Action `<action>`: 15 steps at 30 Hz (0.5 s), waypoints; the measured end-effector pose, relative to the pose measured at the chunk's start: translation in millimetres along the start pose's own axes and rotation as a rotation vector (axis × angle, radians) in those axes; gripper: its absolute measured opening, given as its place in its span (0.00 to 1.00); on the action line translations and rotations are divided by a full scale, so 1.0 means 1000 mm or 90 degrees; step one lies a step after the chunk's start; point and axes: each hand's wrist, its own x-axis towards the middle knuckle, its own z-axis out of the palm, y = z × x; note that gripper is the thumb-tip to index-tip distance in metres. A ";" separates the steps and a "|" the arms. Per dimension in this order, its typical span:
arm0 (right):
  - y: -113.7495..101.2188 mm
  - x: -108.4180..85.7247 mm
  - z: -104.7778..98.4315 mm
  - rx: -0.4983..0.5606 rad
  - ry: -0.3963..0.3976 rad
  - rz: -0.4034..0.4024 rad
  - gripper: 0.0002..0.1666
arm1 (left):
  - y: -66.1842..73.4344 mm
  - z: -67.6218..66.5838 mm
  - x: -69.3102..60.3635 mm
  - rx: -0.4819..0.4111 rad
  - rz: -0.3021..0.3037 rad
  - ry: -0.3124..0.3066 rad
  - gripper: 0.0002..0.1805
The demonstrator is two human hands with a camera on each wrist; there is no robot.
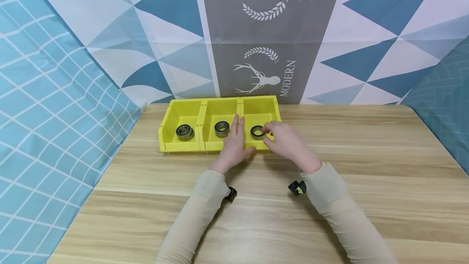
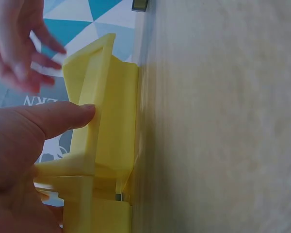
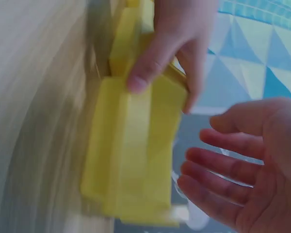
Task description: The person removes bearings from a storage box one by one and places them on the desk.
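Observation:
Three joined yellow bins (image 1: 182,146) stand near the back of the table. My left hand (image 1: 234,146) grips them at the divider between the middle and right bins, thumb on the right bin's front rim, fingers reaching over the divider. A ball bearing (image 1: 257,132) sits in the right bin, with my right hand (image 1: 283,139) beside it. In the right wrist view that hand (image 3: 262,165) has loosely bent fingers and nothing between them. Another ball bearing (image 1: 221,128) lies in the middle bin, near my left fingers. Stacked ball bearings (image 1: 185,132) are in the left bin.
The wooden table (image 1: 256,223) extends in front of the bins and to both sides. Behind them rises a patterned cloth backdrop (image 1: 176,31). A blue gridded cloth (image 1: 55,105) borders the left side. Each wrist wears a small black camera (image 1: 297,188).

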 end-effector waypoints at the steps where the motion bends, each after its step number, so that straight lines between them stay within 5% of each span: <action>1: -0.002 0.005 0.004 0.001 0.006 -0.003 0.13 | 0.000 0.000 0.000 0.003 0.003 0.001 0.55; 15: -0.007 0.050 0.041 -0.061 -0.015 0.030 0.20 | -0.001 0.000 0.000 0.017 0.001 -0.004 0.54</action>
